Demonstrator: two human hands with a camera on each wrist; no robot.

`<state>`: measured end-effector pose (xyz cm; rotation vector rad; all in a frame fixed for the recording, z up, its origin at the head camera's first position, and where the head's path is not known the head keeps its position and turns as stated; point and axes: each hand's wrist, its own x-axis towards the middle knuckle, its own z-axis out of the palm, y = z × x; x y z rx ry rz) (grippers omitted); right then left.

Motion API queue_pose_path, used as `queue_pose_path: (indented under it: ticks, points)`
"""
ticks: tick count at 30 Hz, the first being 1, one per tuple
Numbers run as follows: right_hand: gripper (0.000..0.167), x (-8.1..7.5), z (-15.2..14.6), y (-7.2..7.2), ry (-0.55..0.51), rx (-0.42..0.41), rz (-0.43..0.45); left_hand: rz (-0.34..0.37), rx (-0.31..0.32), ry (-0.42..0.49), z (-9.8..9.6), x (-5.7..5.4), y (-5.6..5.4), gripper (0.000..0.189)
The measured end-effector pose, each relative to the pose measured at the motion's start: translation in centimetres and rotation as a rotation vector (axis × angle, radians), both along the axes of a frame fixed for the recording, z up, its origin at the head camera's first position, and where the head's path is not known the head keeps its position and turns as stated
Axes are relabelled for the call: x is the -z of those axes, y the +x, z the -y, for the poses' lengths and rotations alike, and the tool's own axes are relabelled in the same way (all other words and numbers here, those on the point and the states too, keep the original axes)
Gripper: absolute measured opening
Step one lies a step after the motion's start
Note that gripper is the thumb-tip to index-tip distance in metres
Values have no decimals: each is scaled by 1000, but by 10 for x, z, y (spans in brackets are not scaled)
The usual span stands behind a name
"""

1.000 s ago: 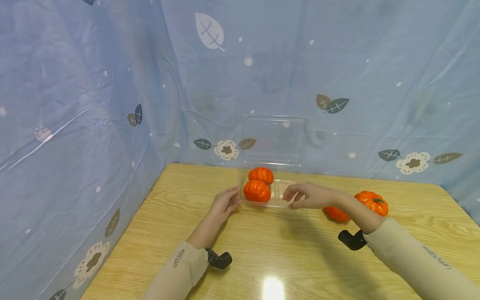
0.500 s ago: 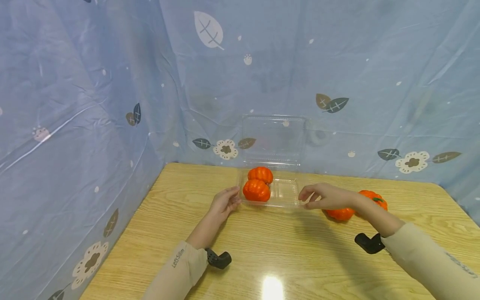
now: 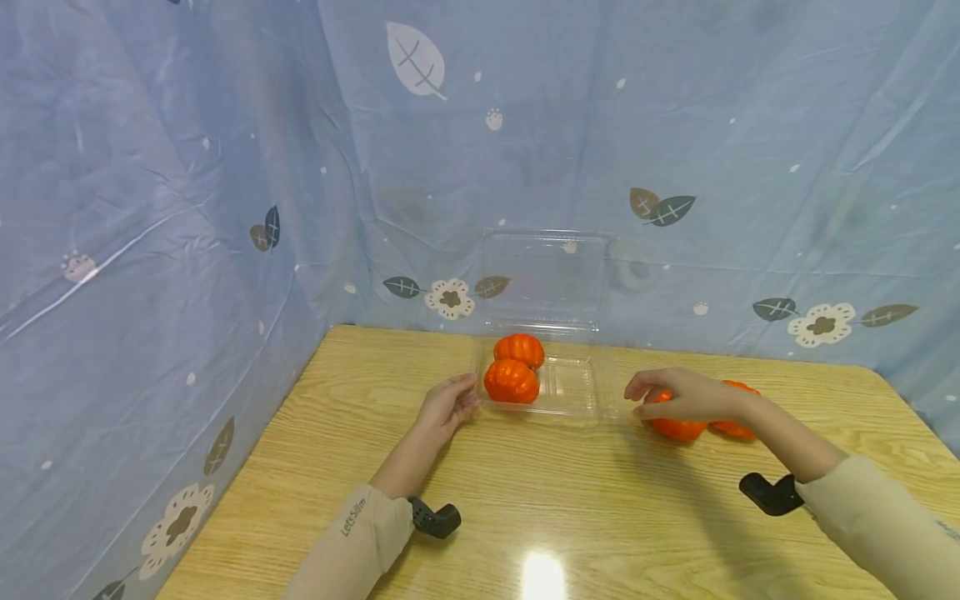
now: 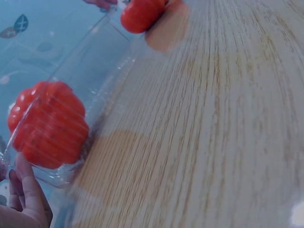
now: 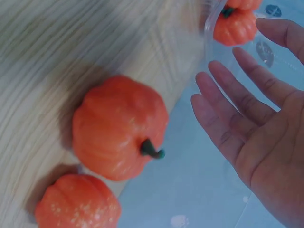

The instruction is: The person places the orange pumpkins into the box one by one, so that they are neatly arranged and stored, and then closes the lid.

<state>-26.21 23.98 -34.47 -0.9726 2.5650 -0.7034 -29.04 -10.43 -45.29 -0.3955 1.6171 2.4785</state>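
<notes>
A clear plastic clamshell container [image 3: 573, 383] stands on the table with its lid [image 3: 546, 279] raised at the back. Two small orange toy pumpkins [image 3: 512, 382] sit one behind the other in its left half. My left hand [image 3: 447, 406] holds the container's left front corner, fingertips at the wall beside the pumpkins [image 4: 52, 126]. Right of the container, my right hand [image 3: 686, 394] hovers with fingers loosely spread and nothing in them. Close by the palm in the right wrist view is a toy pumpkin [image 5: 118, 128] with a green stem. Another pumpkin [image 5: 78, 204] sits beside it.
The wooden table [image 3: 480, 517] has a bright light reflection [image 3: 542, 575] near its front. Blue patterned cloth [image 3: 525, 150] hangs behind and along the left side. In the head view, my right hand and forearm partly cover the two right-hand pumpkins.
My right hand has moved right, from over the container's right half to the loose pumpkins. My left hand stays at the container's corner, and the container has not moved.
</notes>
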Motion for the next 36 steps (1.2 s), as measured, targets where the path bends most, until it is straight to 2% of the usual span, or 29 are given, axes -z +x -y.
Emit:
queue_pose_path:
  ticks: [17,23,31,36]
  points:
    - [32,-5,-32,0,26,98,-54,-1,14,9,1,0,0,32]
    - [27,-2,-38,-3,38,123,-100,1,20,6,2,-1,0,36]
    - [25,4,-40,-7,48,174,-104,-3,22,-5,2,0,-1,38]
    - [27,14,-41,-13,50,163,-158,3,21,-2,2,0,-1,36]
